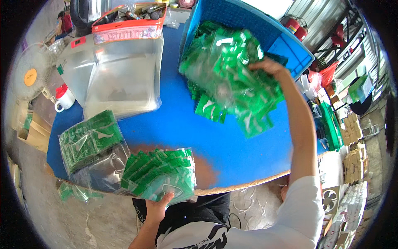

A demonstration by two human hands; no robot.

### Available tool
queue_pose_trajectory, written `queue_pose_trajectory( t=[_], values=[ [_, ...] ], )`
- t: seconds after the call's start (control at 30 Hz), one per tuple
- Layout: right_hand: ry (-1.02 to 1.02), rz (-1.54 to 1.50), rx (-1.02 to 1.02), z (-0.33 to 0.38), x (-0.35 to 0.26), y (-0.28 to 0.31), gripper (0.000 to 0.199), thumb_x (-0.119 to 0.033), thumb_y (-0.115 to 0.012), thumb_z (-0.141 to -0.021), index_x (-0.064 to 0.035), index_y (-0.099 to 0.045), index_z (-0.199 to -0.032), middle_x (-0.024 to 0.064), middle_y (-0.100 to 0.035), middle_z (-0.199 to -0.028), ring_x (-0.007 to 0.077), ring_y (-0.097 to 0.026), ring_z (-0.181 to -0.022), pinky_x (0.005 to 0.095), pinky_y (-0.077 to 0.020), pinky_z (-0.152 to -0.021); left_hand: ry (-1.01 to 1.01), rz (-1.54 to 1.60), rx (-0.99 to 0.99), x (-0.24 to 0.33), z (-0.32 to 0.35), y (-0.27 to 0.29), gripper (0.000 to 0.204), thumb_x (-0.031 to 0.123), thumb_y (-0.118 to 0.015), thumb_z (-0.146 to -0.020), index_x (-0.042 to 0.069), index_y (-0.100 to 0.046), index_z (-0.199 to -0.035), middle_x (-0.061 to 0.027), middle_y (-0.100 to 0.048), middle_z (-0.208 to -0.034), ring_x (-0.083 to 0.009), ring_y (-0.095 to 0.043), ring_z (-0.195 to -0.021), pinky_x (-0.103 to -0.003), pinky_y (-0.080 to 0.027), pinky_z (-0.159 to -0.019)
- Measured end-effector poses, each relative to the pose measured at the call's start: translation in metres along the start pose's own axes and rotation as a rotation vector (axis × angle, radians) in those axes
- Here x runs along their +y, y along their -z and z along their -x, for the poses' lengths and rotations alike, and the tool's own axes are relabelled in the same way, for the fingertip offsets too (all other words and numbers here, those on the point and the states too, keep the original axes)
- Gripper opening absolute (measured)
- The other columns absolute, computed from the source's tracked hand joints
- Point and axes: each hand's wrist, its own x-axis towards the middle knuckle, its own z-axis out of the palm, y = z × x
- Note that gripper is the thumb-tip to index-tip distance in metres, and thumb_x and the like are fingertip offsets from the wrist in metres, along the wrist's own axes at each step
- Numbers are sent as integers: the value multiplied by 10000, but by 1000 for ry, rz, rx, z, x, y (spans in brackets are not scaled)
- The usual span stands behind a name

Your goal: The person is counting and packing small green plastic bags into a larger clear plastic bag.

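Observation:
At the table's near edge my left hand [159, 205] is closed on a fanned stack of green packets [159, 170] in clear plastic, with its thumb on top. My right hand [267, 66] reaches far to the right, onto a big heap of loose green packets [232, 70]. Its fingers are stretched out over the heap, and the packets partly hide their tips. The heap spills from a tipped blue crate [304, 56] onto the blue table [166, 128]. Left of my left hand lies a clear bag of green packets [91, 141], flat on the table.
A pile of clear plastic bags [124, 81] lies at the back left, below a red-rimmed tin [128, 27] of small items. A white mug with a red top [64, 97] stands at the left edge, near a fan [31, 76]. Stacked goods [352, 162] line the right side.

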Motion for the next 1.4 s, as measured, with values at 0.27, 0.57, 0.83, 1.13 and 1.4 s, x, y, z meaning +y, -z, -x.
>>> queue_pose_trajectory(
  t=[0.27,0.57,0.83,1.13,1.4],
  values=[
    [-2,584,443,3,39,-104,1013,-563,-826,-683,-64,-420,-1466,221,-490,-1433,356,-457,-1335,469,-372,-1111,-17,-3,142,-2,6,-3,655,33,-813,-749,31,-496,-1321,-73,-571,-1239,-216,-561,-1134,-369,-445,-995],
    [291,603,568,70,42,-294,997,-802,-580,-740,-183,-399,-1501,299,-288,-1532,570,-189,-1407,723,-157,-1092,1,15,116,7,-2,-2,636,31,-796,-773,15,-501,-1337,-78,-611,-1201,-212,-601,-1086,-370,-482,-963],
    [408,461,612,167,19,-303,978,-717,-606,-805,-120,-318,-1524,264,-252,-1556,491,-192,-1442,651,-177,-1142,-39,154,-90,21,39,3,660,58,-749,-819,22,-428,-1394,-102,-572,-1273,-252,-579,-1161,-411,-476,-990],
    [516,345,432,263,46,-372,440,-228,-646,-875,-79,-549,-1278,149,-535,-1356,384,-456,-1318,512,-381,-1094,116,83,35,11,81,32,625,65,-717,-849,40,-429,-1402,-97,-582,-1272,-256,-584,-1158,-419,-486,-977],
    [694,400,442,258,59,-351,452,-281,-611,-908,-32,-533,-1276,189,-490,-1424,393,-427,-1353,539,-341,-1120,118,211,-5,13,83,44,596,85,-723,-842,41,-459,-1375,-93,-601,-1209,-258,-594,-1122,-432,-490,-960]
  ],
)
